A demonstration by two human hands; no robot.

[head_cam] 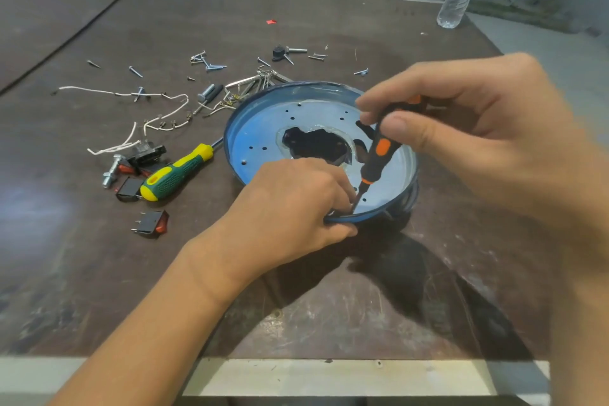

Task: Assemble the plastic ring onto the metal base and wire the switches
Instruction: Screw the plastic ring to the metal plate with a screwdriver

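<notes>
Though aslant, screwdriver (379, 155) inside metal base (257, 128)

Blue base (260, 138), black-orange screwdriver (379, 155)

Metal base (263, 138), a round blue-rimmed pan dotted with small holes around a jagged central cutout, lies open side up, near rim pinched in the left grip (296, 204). Black rocker switches (151, 223) with red buttons lie loose left of that grip, white wires (158, 112) beyond them.
</notes>
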